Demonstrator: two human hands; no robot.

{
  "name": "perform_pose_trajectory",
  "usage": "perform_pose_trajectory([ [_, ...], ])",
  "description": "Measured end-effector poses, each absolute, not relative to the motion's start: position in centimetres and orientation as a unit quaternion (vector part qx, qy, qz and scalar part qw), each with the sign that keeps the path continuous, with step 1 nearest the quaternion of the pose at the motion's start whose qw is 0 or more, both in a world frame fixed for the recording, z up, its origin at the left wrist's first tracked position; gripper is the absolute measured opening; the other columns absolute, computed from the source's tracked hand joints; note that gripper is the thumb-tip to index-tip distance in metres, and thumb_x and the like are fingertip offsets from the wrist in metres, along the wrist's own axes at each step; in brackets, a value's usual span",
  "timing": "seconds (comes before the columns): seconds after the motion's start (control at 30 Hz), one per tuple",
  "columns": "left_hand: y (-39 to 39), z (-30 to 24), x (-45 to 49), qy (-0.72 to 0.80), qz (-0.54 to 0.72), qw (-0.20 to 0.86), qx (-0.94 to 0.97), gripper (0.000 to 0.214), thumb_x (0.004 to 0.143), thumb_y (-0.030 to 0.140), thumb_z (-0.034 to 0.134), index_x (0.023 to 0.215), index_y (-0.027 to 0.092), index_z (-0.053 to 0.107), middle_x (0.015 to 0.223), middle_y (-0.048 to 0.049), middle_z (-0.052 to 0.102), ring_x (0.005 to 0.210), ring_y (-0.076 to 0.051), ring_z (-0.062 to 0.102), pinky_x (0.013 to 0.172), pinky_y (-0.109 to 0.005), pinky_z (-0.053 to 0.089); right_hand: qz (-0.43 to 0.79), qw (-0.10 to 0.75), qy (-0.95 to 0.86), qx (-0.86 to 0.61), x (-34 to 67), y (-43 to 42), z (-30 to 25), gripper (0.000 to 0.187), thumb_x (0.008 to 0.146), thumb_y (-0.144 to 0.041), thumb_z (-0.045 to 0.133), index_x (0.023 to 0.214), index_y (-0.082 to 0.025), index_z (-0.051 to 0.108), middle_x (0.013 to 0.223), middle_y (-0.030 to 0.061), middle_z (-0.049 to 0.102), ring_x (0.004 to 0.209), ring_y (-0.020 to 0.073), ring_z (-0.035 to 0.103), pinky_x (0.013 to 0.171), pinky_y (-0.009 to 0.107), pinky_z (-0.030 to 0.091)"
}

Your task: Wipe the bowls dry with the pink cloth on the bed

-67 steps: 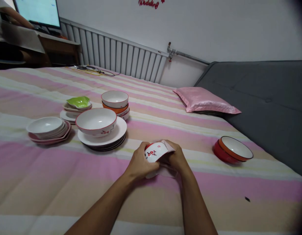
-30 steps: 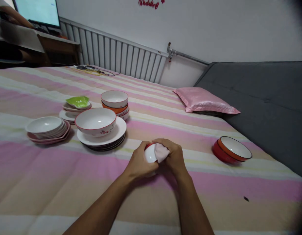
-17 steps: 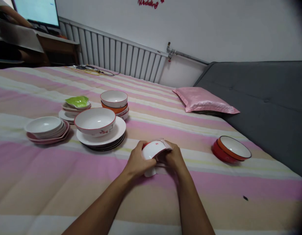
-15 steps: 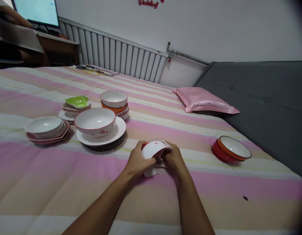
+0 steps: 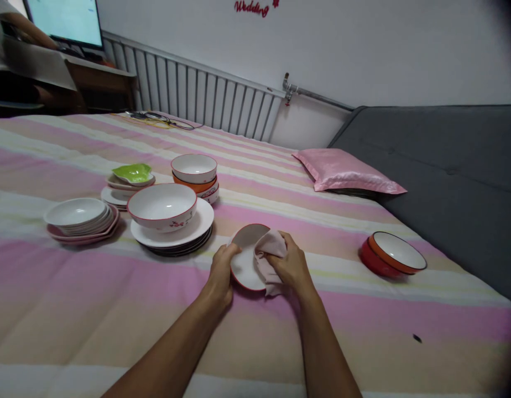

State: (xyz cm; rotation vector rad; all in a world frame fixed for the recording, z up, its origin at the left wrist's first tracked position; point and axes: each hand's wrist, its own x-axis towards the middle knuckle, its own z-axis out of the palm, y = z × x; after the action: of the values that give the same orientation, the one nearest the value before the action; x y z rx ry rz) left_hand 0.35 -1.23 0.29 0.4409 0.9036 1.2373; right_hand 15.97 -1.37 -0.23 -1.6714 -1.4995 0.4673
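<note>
A white bowl with a red rim (image 5: 245,265) is tilted so that its inside faces me. My left hand (image 5: 222,270) grips its left side, with the thumb over the rim. Bunched in my right hand (image 5: 293,264) is a pale pink cloth (image 5: 266,260), which lies against the right part of the bowl's inside and hides it. To the left, a larger white bowl (image 5: 162,202) with a red rim sits on a stack of plates (image 5: 201,218). Behind it stands a stack of bowls (image 5: 194,166), an orange one among them.
Small white dishes (image 5: 75,211) on pink plates lie at far left, near a green leaf-shaped dish (image 5: 134,173). An orange bowl (image 5: 399,251) in a red one rests at right. A pink pillow (image 5: 347,168) lies by the grey headboard (image 5: 438,149). A person (image 5: 23,61) is beside a desk.
The bowl has turned from showing its outside to showing its inside. My right hand with the cloth has come into view over the inner surface. The stacks have not moved.
</note>
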Motion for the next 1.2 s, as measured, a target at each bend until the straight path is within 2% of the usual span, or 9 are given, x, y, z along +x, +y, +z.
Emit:
perform_pose_trajectory([
  [0.17, -1.0, 1.7, 0.0, 0.376, 0.578, 0.718, 0.096, 0.030, 0.066, 0.018, 0.056, 0.093, 0.012, 0.065, 0.070, -0.0056, 0.069, 0.061, -0.019, 0.065, 0.061, -0.029, 0.054, 0.190, 0.460, -0.602, -0.625, 15.7, -1.5, -0.1, 0.066, 0.076, -0.038, 0.066, 0.134, -0.020, 0.042, 0.126, 0.0154, 0.059, 0.112, 0.0275, 0.059, 0.093, 0.043, 0.047],
  [0.27, -1.0, 2.0, -0.1, 0.373, 0.583, 0.718, 0.070, 0.030, 0.067, 0.016, 0.056, 0.095, 0.012, 0.066, 0.071, -0.0065, 0.071, 0.063, -0.020, 0.067, 0.066, -0.031, 0.057, 0.131, 0.489, -0.636, -0.583, 15.5, -1.6, 0.1, 0.064, 0.079, -0.042, 0.065, 0.135, -0.020, 0.042, 0.134, 0.0155, 0.052, 0.121, 0.0272, 0.052, 0.099, 0.046, 0.044],
  [0.43, -1.0, 1.8, -0.1, 0.378, 0.570, 0.726, 0.075, 0.027, 0.070, 0.017, 0.057, 0.095, 0.011, 0.067, 0.073, -0.0083, 0.073, 0.066, -0.021, 0.069, 0.070, -0.032, 0.058, -0.013, 0.495, -0.698, -0.518, 15.3, -2.0, 1.2, 0.029, 0.079, -0.031, 0.068, 0.106, -0.020, 0.064, 0.119, 0.0109, 0.062, 0.114, 0.0249, 0.055, 0.099, 0.044, 0.043],
  [0.5, -1.0, 1.7, 0.0, 0.378, 0.567, 0.727, 0.084, 0.025, 0.072, 0.018, 0.057, 0.093, 0.011, 0.067, 0.073, -0.0084, 0.073, 0.067, -0.022, 0.070, 0.069, -0.033, 0.058, -0.020, 0.469, -0.723, -0.507, 15.2, -2.3, 1.6, 0.018, 0.081, -0.028, 0.066, 0.097, -0.021, 0.068, 0.112, 0.0094, 0.066, 0.109, 0.0240, 0.058, 0.097, 0.043, 0.044],
  [0.6, -0.9, 1.6, 0.0, 0.372, 0.567, 0.728, 0.099, 0.022, 0.072, 0.019, 0.059, 0.091, 0.012, 0.066, 0.073, -0.0080, 0.072, 0.067, -0.022, 0.069, 0.068, -0.033, 0.058, 0.028, 0.389, -0.765, -0.513, 14.8, -2.7, 2.0, 0.016, 0.084, -0.029, 0.063, 0.096, -0.022, 0.071, 0.109, 0.0074, 0.071, 0.115, 0.0248, 0.058, 0.102, 0.044, 0.040],
  [0.8, -1.0, 1.2, 0.0, 0.384, 0.567, 0.718, 0.124, 0.023, 0.067, 0.024, 0.068, 0.087, 0.014, 0.065, 0.063, -0.0015, 0.067, 0.055, -0.018, 0.064, 0.052, -0.027, 0.051, 0.156, 0.205, -0.802, -0.538, 13.2, -3.7, 2.9, 0.037, 0.098, -0.036, 0.039, 0.090, -0.022, 0.072, 0.106, 0.0052, 0.073, 0.131, 0.0261, 0.046, 0.114, 0.052, 0.017],
  [0.87, -1.0, 0.9, 0.0, 0.386, 0.577, 0.709, 0.128, 0.024, 0.065, 0.026, 0.070, 0.086, 0.015, 0.064, 0.061, 0.0007, 0.065, 0.050, -0.016, 0.060, 0.047, -0.024, 0.047, 0.166, 0.189, -0.802, -0.541, 12.8, -4.0, 3.3, 0.039, 0.099, -0.036, 0.037, 0.090, -0.022, 0.072, 0.104, 0.0051, 0.073, 0.125, 0.0257, 0.052, 0.115, 0.053, 0.013],
  [1.0, -1.0, 0.4, 0.2, 0.372, 0.592, 0.703, 0.131, 0.030, 0.064, 0.028, 0.073, 0.088, 0.013, 0.065, 0.066, 0.0003, 0.066, 0.053, -0.014, 0.060, 0.050, -0.024, 0.047, 0.178, 0.173, -0.807, -0.536, 12.3, -4.5, 3.7, 0.043, 0.099, -0.038, 0.035, 0.081, -0.022, 0.070, 0.086, 0.0039, 0.072, 0.091, 0.0208, 0.065, 0.115, 0.052, 0.010],
  [1.2, -1.0, 0.7, 0.3, 0.367, 0.597, 0.705, 0.112, 0.030, 0.063, 0.025, 0.075, 0.089, 0.013, 0.066, 0.070, -0.0018, 0.067, 0.058, -0.015, 0.062, 0.055, -0.024, 0.050, 0.275, 0.189, -0.819, -0.466, 12.5, -5.0, 4.3, 0.050, 0.100, -0.040, 0.032, 0.065, -0.021, 0.063, 0.060, -0.0048, 0.060, 0.057, 0.0114, 0.053, 0.111, 0.047, 0.022],
])
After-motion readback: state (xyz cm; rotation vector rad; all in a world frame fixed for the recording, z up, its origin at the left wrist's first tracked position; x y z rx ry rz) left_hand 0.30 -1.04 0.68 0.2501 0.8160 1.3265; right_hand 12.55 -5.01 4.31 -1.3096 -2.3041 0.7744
